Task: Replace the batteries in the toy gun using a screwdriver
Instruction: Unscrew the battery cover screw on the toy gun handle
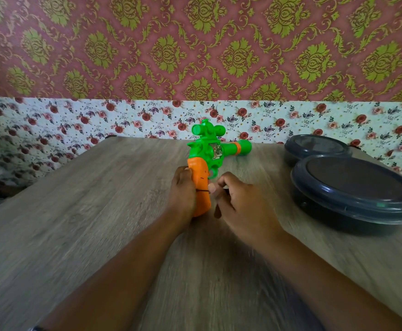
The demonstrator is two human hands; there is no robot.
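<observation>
While the left hand (183, 194) wraps the orange grip (201, 187) to steady the gun (209, 151) upright on the table (76, 223), the right hand (240, 201) pinches a thin dark tool (203, 191), likely the screwdriver, with curled fingers, its tip against the grip, presumably at the battery-cover screw. Farther right sit two dark lidded containers (352, 187); no writing is legible anywhere.

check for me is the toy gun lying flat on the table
No, the toy gun stands on its orange grip on the table, gripped by the left hand.
</observation>
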